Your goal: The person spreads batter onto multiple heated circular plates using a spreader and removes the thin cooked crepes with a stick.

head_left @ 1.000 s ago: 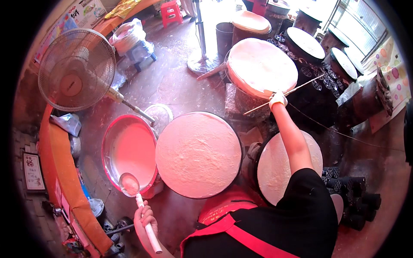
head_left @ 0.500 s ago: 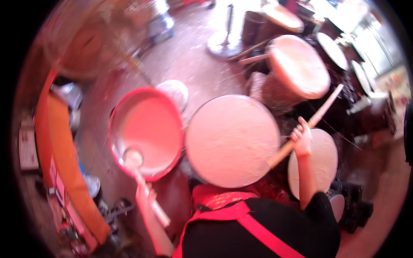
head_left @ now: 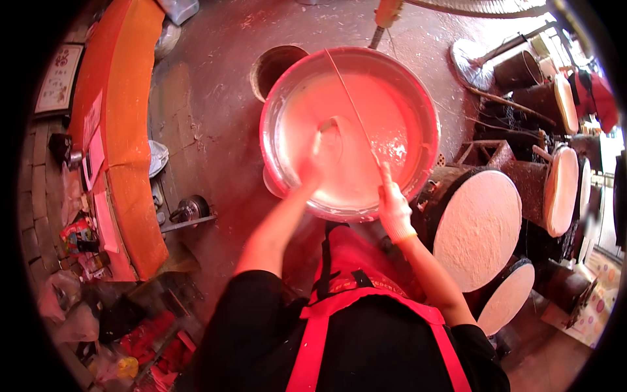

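Note:
A large red-rimmed basin [head_left: 269, 111] of pale batter, tinted pink here, is in front of me. My left hand [head_left: 305, 176] is over its near left part, blurred, with the handle of a ladle [head_left: 330, 130] running into it; the ladle's head is down in the batter. My right hand [head_left: 394, 206], in a pale glove, grips a long thin wooden stick [head_left: 353, 104] that slants across the basin to the far rim. Beside the basin on the right stands a round griddle [head_left: 477, 228] with a pale, rough layer on top.
More round, pale-topped drums [head_left: 506, 297] and stands crowd the right. An orange-covered bench [head_left: 130, 130] curves along the left, with clutter at lower left. A fan [head_left: 477, 8] and pole stand beyond the basin, and a red-clad shape [head_left: 594, 98] is at far right.
My view has swung left onto the basin. My right hand has moved from over the griddles to the basin, stick still held; my left hand has reached farther into the basin.

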Motion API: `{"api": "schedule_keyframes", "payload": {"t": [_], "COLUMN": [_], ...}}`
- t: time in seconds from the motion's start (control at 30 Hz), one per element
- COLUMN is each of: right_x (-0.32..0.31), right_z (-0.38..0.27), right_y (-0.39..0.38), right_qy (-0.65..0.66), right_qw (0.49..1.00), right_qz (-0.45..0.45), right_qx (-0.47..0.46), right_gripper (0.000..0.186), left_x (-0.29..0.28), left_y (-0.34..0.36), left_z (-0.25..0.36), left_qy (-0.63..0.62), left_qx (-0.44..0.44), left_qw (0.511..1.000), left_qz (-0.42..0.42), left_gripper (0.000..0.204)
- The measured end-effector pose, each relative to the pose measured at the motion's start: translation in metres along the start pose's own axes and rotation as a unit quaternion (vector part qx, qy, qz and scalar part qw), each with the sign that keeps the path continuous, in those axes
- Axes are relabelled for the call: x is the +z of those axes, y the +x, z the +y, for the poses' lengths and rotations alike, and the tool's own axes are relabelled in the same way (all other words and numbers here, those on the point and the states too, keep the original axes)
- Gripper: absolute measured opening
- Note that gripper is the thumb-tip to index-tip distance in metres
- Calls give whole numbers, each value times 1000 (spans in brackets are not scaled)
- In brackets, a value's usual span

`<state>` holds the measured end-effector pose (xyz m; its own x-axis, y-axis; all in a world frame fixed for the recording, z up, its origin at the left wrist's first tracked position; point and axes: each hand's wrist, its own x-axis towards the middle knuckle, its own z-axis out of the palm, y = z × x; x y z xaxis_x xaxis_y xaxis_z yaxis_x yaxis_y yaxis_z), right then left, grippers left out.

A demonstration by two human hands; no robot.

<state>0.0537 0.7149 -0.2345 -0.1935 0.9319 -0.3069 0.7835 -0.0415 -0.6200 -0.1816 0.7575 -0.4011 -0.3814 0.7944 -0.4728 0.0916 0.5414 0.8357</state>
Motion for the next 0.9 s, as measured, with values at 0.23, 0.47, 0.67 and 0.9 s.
{"api": "schedule_keyframes", "payload": {"t": [0.23, 0.47, 0.67, 0.9], "right_x": [44, -17, -66, -149], "right_z": [54, 76, 84, 72], "right_y": [-27, -118, -172, -209], "right_qy": [-54, 11, 20, 7], "right_qw": [996, 994, 982, 915], "right_qz": [-55, 20, 73, 277], "right_qx": [40, -107, -173, -293], "right_gripper": [69, 70, 69, 63], "left_x": [51, 58, 17, -68], "left_y": [-72, -157, -250, -348], "left_z": [92, 157, 259, 364], "left_qy": [-590, -697, -521, -159], "left_qx": [-239, -183, -47, 236], "left_qw": [745, 644, 828, 956], "left_qz": [-201, -259, -204, -74], "left_gripper": [19, 23, 30, 23]}}
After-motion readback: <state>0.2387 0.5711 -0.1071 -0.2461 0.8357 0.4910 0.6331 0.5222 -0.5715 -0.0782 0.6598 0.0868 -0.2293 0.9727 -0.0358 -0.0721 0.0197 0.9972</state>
